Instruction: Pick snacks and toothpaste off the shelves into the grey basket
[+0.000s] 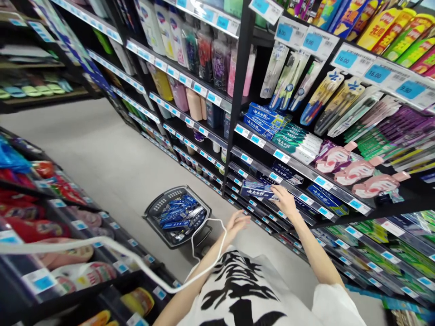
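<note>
My right hand (283, 200) is closed on the end of a blue and white toothpaste box (257, 189), which it holds just in front of the lower shelves. Left of it, my left hand (238, 222) is in the air with its fingers apart and nothing in it. On the floor past my left hand stands a dark shopping basket (159, 203) with many blue packs lying in it. More blue toothpaste boxes (287, 172) lie on the shelf behind my right hand.
Above are green toothpaste boxes (297, 139), hanging toothbrushes (322, 97) and snack canisters (380, 29). Shelves of bottles (204, 50) run along the aisle. Packed goods (34, 222) line the left side. A white cable (136, 260) loops across the view near my left arm.
</note>
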{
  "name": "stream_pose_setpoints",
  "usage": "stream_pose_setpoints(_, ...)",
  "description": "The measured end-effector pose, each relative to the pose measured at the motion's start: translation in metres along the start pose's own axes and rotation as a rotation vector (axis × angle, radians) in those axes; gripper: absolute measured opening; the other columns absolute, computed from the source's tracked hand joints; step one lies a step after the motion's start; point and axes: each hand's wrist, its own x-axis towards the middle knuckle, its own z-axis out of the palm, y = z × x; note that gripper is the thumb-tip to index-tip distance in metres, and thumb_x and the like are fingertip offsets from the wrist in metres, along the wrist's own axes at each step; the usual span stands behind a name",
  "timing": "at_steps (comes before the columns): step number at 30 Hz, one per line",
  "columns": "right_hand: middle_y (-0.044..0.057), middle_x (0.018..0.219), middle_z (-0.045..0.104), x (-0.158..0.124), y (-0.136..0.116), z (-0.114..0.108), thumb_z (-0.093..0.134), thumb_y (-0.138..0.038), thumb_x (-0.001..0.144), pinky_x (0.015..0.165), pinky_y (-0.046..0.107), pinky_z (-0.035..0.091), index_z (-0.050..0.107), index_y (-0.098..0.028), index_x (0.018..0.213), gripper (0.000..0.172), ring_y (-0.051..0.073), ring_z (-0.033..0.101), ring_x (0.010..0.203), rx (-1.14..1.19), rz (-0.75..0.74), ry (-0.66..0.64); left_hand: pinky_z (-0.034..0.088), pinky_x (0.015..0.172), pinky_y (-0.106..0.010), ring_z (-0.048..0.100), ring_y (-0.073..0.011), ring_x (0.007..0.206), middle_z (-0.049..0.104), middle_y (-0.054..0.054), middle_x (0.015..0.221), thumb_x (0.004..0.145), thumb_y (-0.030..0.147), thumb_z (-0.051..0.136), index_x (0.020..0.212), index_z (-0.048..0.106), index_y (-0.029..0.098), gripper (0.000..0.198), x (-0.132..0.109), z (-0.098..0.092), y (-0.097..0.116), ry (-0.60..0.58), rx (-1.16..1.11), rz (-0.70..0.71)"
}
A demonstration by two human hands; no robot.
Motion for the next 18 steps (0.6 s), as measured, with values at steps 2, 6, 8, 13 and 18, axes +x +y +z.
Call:
stream_pose_setpoints(2,0.008,0.147,0.054,-0.002,0.029,-0.004,0.046,-0.015,0.094,0.107,0.052,0.05,0.052,-0.025,0.144,0.051,0.028,0.045,0.139,-0.134,0.054,0.057,0.051,0.092,-0.042,0.07,-0.0285,0.103,0.072,-0.018,0.115,0.079,0.043,0.078,0.122,0.059,0.02,0.053,-0.002,-0.006,-0.007,-0.057,0.05,-0.04)
stream_pose_setpoints(6,0.01,0.143,0.057,-0.001,0.072,-0.01,0.045,-0.017,0.092,0.111,0.055,0.046,0.052,-0.023,0.144,0.052,0.029,0.046,0.14,-0.291,0.138,0.246,0.052,0.079,-0.034,0.073,-0.0239,0.087,0.076,-0.014,0.1,0.075,0.042,0.081,0.107,0.066,0.019,0.042,0.0,-0.013,-0.021,-0.1,0.031,-0.055)
stream_pose_setpoints(8,0.011,0.141,0.059,0.002,0.085,-0.011,0.044,-0.02,0.093,0.111,0.055,0.046,0.052,-0.022,0.144,0.052,0.03,0.048,0.138,-0.332,0.171,0.339,0.052,0.074,-0.031,0.073,-0.0221,0.082,0.077,-0.013,0.096,0.074,0.042,0.082,0.102,0.068,0.02,0.039,0.002,-0.014,-0.025,-0.106,0.018,-0.052)
stream_pose_setpoints(13,0.014,0.138,0.06,0.014,0.108,-0.01,0.042,-0.031,0.095,0.108,0.054,0.047,0.055,-0.021,0.141,0.049,0.034,0.053,0.133,-0.383,0.262,0.389,0.052,0.07,-0.031,0.073,-0.0233,0.078,0.077,-0.014,0.093,0.073,0.036,0.079,0.101,0.07,0.018,0.034,0.004,-0.016,-0.023,-0.091,0.028,0.021)
stream_pose_setpoints(18,0.032,0.117,0.065,0.036,0.132,-0.016,0.045,-0.053,0.092,0.097,0.063,0.048,0.064,-0.007,0.126,0.061,0.049,0.06,0.116,-0.402,0.543,0.373,0.049,0.063,-0.029,0.069,-0.022,0.069,0.076,-0.017,0.084,0.073,0.037,0.08,0.098,0.072,0.01,0.038,0.001,-0.017,-0.027,0.029,-0.035,0.099)
